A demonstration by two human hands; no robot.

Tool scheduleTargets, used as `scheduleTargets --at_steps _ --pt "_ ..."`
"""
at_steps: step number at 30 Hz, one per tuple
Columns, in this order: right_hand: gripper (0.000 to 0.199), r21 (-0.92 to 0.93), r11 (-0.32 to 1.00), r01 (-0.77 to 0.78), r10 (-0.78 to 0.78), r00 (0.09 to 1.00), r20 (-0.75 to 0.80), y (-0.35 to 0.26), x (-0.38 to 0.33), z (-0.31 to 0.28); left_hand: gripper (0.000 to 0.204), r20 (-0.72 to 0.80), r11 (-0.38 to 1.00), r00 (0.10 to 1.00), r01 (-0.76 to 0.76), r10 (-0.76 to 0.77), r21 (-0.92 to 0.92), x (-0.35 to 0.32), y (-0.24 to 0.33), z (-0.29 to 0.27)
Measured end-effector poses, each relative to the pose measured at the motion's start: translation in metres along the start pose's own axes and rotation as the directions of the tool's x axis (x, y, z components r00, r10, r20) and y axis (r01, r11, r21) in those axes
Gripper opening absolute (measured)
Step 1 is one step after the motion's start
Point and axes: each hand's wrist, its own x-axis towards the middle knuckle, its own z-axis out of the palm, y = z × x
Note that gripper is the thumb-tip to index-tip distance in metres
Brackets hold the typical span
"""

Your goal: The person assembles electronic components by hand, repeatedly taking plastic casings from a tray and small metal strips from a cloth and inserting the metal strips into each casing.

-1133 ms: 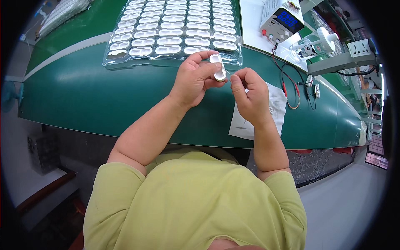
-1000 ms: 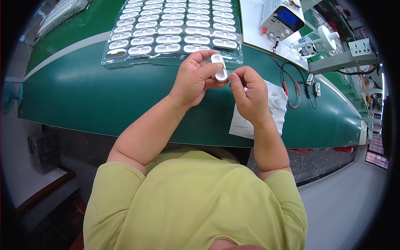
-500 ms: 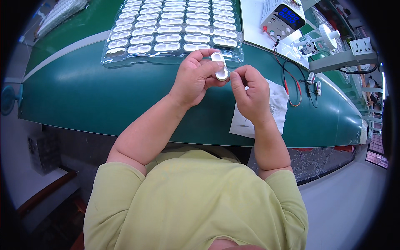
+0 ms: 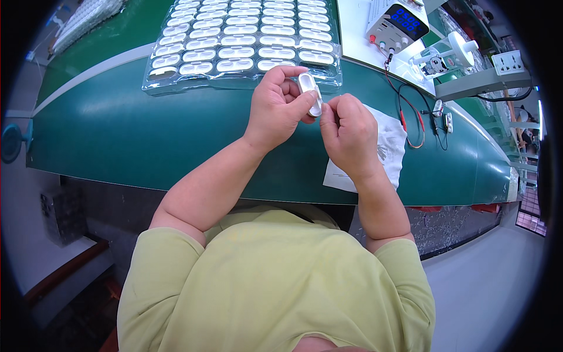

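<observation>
My left hand [image 4: 277, 107] is closed round a small white oval plastic case [image 4: 307, 89], with the thumb across its middle and its long side tilted. The hollow face of the case is turned up. Right beside its lower end, my right hand [image 4: 350, 130] has thumb and index finger pinched together at the edge of the case. Whatever lies between those fingertips is too small to make out. Both hands are raised over the green table [image 4: 146, 129], just in front of a clear plastic tray [image 4: 170, 88] filled with rows of similar white oval cases [image 4: 236, 64].
Below my right forearm lies a white cloth or paper sheet [image 4: 392, 138] with thin pieces on it. Red and black test leads [image 4: 404, 117] run from a white power supply [image 4: 399, 26] at the back right. Nearby stand a clear jar [image 4: 448, 56] and a socket strip [image 4: 508, 63].
My right hand has turned slightly and moved a little left, its fingertips closer to the case. The case has tilted a bit in my left hand.
</observation>
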Motion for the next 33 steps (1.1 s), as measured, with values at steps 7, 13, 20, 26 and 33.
scheduleTargets --at_steps 7,13,20,26,33 --pt "0.013 0.057 0.996 0.063 -0.067 0.995 0.075 0.012 0.002 -0.004 0.039 -0.029 0.998 1.0 0.003 -0.001 0.07 0.002 0.001 -0.001" --pt "0.017 0.341 0.927 -0.156 0.126 0.986 0.109 0.013 0.004 -0.001 0.037 -0.004 0.999 0.999 0.037 -0.037 -0.001 0.003 0.002 -0.004" --pt "0.023 0.431 0.866 -0.252 0.199 0.966 0.164 0.018 0.004 -0.003 0.037 0.043 0.999 0.998 0.038 -0.039 0.038 0.002 0.003 -0.003" --pt "0.019 0.41 0.883 -0.229 0.193 0.973 0.127 0.018 0.006 -0.005 0.039 0.101 0.996 0.99 0.092 -0.093 0.019 0.001 0.005 -0.004" --pt "0.02 0.487 0.833 -0.263 0.207 0.964 0.166 0.025 0.005 -0.007 0.041 0.126 0.991 0.984 0.13 -0.126 -0.025 0.0 0.005 -0.002"
